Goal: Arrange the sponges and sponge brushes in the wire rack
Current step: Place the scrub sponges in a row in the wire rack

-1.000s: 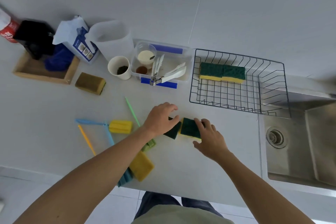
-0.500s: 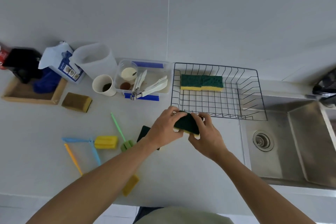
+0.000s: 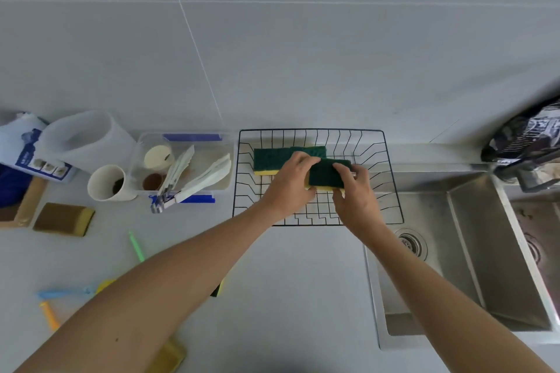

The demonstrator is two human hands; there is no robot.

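Note:
A black wire rack (image 3: 391,191) stands on the counter beside the sink. Two green-and-yellow sponges (image 3: 269,159) lie side by side along its back. Both hands hold another green-and-yellow sponge (image 3: 325,175) over the rack's middle: my left hand (image 3: 292,185) grips its left end, my right hand (image 3: 356,194) its right end. Left of my arm lie sponge brushes with green (image 3: 136,247), blue (image 3: 65,293) and orange (image 3: 50,316) handles, partly hidden. Another green sponge's edge (image 3: 220,288) peeks from under my left forearm. A yellow sponge (image 3: 169,357) lies at the counter's front edge.
A steel sink (image 3: 463,254) lies right of the rack. Left of the rack stand a clear box (image 3: 225,160) holding tongs, a white cup (image 3: 106,183), a translucent jug (image 3: 88,139) and a brown sponge (image 3: 63,219). A wooden tray (image 3: 30,203) sits at the far left.
Both hands lifted a green sponge off the counter and carried it forward over the rack. The other green sponge stayed on the counter. The camera tilted up and right.

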